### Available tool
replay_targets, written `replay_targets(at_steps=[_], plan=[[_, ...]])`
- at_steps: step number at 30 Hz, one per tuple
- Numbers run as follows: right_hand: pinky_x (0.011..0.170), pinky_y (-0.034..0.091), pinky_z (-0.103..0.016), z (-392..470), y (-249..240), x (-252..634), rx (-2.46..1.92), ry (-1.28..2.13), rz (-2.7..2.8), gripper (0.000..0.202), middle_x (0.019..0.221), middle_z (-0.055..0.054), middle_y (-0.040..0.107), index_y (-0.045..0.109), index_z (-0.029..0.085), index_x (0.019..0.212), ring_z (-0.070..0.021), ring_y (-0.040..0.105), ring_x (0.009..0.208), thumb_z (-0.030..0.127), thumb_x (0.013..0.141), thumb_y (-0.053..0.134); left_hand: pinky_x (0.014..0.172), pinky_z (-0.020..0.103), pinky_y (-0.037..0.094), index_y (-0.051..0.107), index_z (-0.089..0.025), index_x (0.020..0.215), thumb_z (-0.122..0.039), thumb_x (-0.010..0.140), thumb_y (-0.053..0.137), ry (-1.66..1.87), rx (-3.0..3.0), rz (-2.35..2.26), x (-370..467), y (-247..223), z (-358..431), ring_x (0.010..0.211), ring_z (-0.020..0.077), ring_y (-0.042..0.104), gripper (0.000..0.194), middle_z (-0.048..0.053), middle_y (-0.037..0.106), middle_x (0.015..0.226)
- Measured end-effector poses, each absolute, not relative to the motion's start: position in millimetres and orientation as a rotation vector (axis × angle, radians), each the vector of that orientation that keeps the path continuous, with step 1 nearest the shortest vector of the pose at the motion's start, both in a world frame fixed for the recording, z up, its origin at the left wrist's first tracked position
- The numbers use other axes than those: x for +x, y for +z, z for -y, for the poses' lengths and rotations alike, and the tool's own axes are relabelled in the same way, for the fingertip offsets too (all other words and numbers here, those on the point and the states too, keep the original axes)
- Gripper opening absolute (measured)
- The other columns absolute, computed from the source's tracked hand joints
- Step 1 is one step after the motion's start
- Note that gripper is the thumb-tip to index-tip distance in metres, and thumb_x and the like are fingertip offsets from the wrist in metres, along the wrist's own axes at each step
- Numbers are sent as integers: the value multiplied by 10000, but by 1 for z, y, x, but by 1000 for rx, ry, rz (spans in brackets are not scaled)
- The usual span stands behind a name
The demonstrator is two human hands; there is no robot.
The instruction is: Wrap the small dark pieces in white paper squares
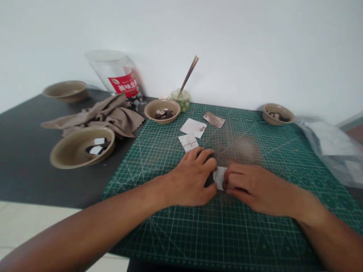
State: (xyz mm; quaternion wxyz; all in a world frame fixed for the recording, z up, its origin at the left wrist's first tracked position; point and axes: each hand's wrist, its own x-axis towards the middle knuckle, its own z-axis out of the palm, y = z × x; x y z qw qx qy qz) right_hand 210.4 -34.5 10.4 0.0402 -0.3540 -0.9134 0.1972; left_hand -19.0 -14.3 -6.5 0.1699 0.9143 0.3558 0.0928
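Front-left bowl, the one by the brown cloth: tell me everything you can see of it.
The bowl is tan-brown, round and wide-mouthed, with a plain rim and smooth, slightly glossy walls, perhaps ceramic or plastic. It sits upright on the dark tabletop, left of the green mat and in front of the cloth; whether they touch is unclear. Inside, towards the right, lie dark pieces and two pale, flat-faced ones. Neither hand touches it.

Bowls ring cutting mat
A cloth lies left of the cutting mat, between two bowls; chopsticks stand in a cup behind.
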Motion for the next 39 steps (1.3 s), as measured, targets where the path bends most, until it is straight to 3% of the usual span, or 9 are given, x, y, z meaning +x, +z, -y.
replay_targets(at_steps=[4,10,15,20,25,30,35,39], plan=[[755,426,-334,33,7,206,-1189,373,2747,128,949,-46,609,615,175,911,-188,574,851,182,997,519,1169,568,325,554,-189,1072,-305,836,609,283,2607,-1024,-20,-8,14,1391,358,341,269,127,454,1458],[705,422,-300,33,10,210,-1097,540,2826,110,949,-26,614,613,189,902,-160,571,802,174,986,543,1168,558,331,556,-187,1094,-319,851,604,278,2600,-1009,-19,-8,14,1390,354,346,281,125,476,1428],[738,423,-329,31,7,205,-1150,294,2761,130,929,-51,622,629,166,910,-186,578,829,162,988,525,1165,571,329,548,-186,1062,-303,848,604,267,2603,-1030,-20,-7,14,1390,359,346,251,129,458,1451],[706,427,-297,32,9,208,-1072,511,2806,134,928,-30,627,623,187,878,-161,570,799,165,982,542,1161,557,336,555,-182,1090,-305,852,592,286,2607,-994,-20,-7,14,1378,353,357,270,128,474,1428],[759,442,-333,29,6,210,-1172,354,2730,151,949,-60,620,634,162,918,-189,578,851,164,998,506,1158,568,334,555,-191,1088,-302,842,613,282,2601,-1019,-21,-7,14,1385,358,347,276,123,460,1451],[742,450,-306,32,9,213,-1076,607,2803,126,925,-26,628,633,187,903,-165,582,820,183,991,544,1160,562,334,555,-190,1105,-314,862,592,283,2602,-996,-21,-6,15,1385,353,349,275,125,476,1428],[779,466,-333,32,4,207,-1151,395,2715,134,965,-61,625,641,162,949,-187,595,871,165,997,516,1162,562,332,552,-188,1084,-299,846,607,279,2604,-1018,-21,-7,14,1393,356,341,268,124,452,1457],[733,472,-307,31,8,213,-1183,546,2758,150,927,-35,616,635,182,901,-159,594,801,181,999,522,1156,563,339,558,-197,1108,-312,853,602,288,2593,-1008,-21,-6,14,1390,353,346,283,118,478,1429]])
